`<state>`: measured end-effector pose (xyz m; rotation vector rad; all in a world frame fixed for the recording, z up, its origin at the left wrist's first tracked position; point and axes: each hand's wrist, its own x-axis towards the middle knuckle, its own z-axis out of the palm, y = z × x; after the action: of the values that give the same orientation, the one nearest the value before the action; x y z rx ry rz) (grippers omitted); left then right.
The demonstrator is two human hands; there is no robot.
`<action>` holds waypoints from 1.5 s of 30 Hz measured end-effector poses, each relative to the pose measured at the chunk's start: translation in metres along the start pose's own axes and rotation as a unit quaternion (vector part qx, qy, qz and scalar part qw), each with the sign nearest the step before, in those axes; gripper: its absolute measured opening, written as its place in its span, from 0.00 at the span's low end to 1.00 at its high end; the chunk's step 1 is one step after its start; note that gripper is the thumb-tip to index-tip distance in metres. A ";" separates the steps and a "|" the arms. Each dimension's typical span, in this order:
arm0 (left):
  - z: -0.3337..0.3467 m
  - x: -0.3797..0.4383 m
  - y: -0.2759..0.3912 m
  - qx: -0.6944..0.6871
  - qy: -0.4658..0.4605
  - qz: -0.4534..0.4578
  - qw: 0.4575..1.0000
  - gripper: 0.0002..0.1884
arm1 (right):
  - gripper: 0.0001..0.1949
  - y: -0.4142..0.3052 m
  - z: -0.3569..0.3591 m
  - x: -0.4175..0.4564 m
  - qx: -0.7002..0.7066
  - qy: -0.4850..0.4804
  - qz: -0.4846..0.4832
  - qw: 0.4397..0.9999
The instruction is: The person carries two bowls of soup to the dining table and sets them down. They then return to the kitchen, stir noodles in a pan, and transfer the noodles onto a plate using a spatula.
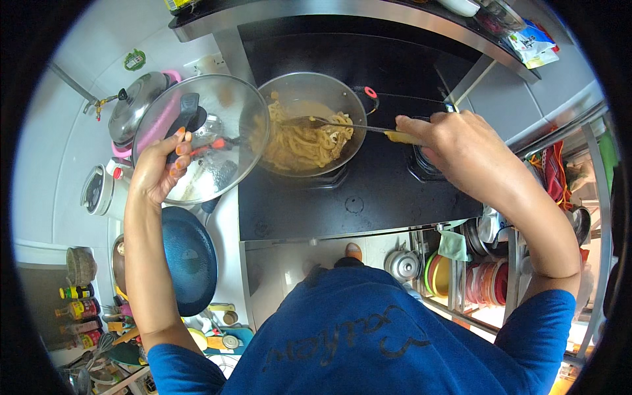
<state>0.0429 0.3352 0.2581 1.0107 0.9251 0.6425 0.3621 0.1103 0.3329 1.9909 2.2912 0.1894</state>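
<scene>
My left hand (168, 160) grips the black handle (190, 111) of a clear glass lid (224, 168). The lid is held up left of the wok, and its right edge overlaps the wok's rim in view. In my right hand (456, 140) is a long spatula or ladle with a metal shaft (363, 127) and a yellowish handle (401, 138). Its far end reaches into the grey wok (298, 84), among brownish strips of food (301, 145) in a shallow brown sauce. The head of the utensil is partly hidden by the food.
The wok sits on a black glass stove (301, 207); a second burner (425, 165) lies under my right hand. A blue pan (190, 261) rests on the left counter. Behind the raised lid stands a lidded metal pot (131, 106). Racks with plastic lids (486, 284) line the lower right.
</scene>
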 end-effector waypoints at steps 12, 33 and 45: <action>-0.006 0.002 0.003 -0.005 -0.003 -0.008 1.000 0.07 | 0.18 -0.054 0.072 0.021 -0.003 -0.141 0.011 0.990; -0.002 0.004 -0.006 -0.015 0.015 -0.002 1.000 0.09 | 0.22 -0.001 0.143 0.069 -0.060 0.053 0.080 0.994; 0.014 -0.002 -0.007 -0.047 0.020 0.014 0.999 0.09 | 0.28 0.012 0.112 -0.029 -0.011 0.106 0.053 0.993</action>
<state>0.0541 0.3246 0.2553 0.9320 0.9092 0.7254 0.3960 0.0864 0.2240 2.1791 2.2899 0.4523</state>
